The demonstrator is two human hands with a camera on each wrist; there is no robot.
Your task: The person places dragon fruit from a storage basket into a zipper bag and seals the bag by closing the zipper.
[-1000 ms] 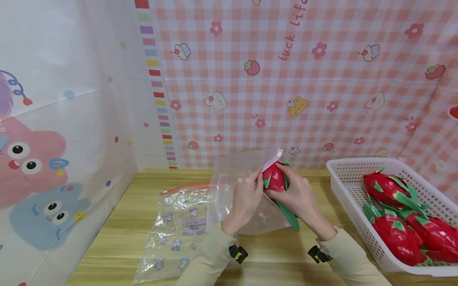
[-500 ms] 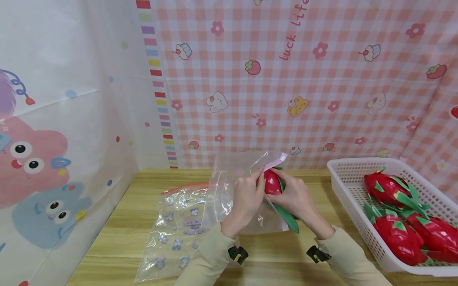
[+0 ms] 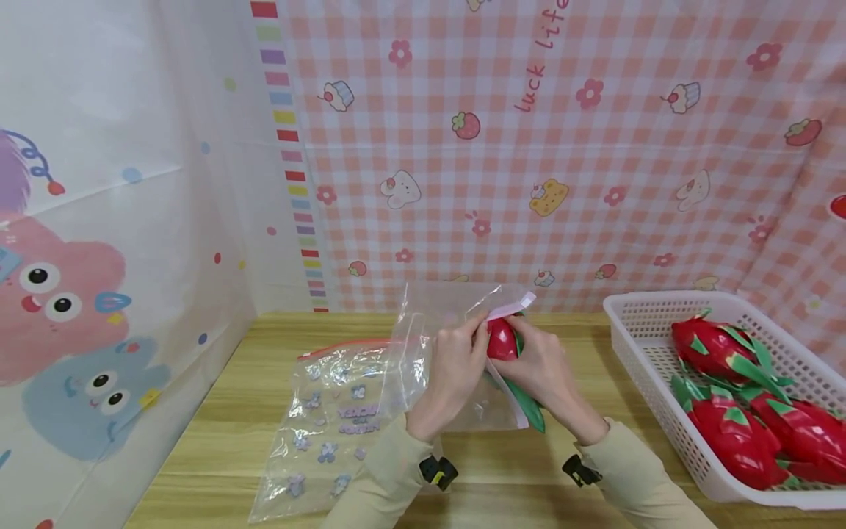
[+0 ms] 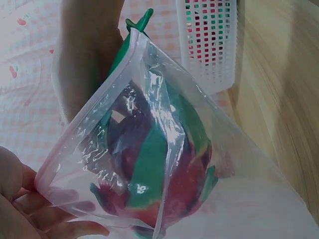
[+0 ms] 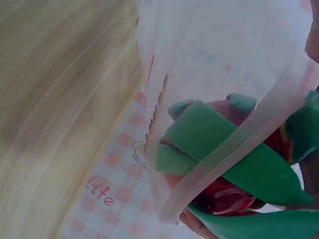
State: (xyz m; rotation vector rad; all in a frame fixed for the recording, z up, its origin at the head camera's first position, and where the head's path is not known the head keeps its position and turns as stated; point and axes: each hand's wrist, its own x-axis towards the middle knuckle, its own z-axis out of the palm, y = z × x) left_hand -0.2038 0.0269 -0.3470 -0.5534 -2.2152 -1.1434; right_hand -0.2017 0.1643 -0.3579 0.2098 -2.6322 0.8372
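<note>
A clear zip bag [image 3: 423, 360] with a pale pink zip strip hangs from my left hand [image 3: 456, 360], whose fingers pinch its mouth. My right hand [image 3: 542, 360] grips a red toy dragon fruit [image 3: 502, 342] with green leaves at that mouth. In the left wrist view much of the dragon fruit [image 4: 149, 169] shows through the plastic, its stem end poking out past the strip. The right wrist view has the strip crossing the dragon fruit [image 5: 224, 194], with long leaves outside the bag. My right hand's palm side is hidden in the head view.
On the wooden table [image 3: 211, 433] at left lies a flat printed zip bag [image 3: 330, 433] with a red strip, partly under the held bag. At right a white perforated basket [image 3: 634, 367] holds several dragon fruits [image 3: 734, 441]. A checked cloth [image 3: 463, 184] stands behind the table.
The dragon fruit has moved left and deeper into the bag, with less red showing at the mouth. My right hand has shifted slightly left. My left hand keeps its hold.
</note>
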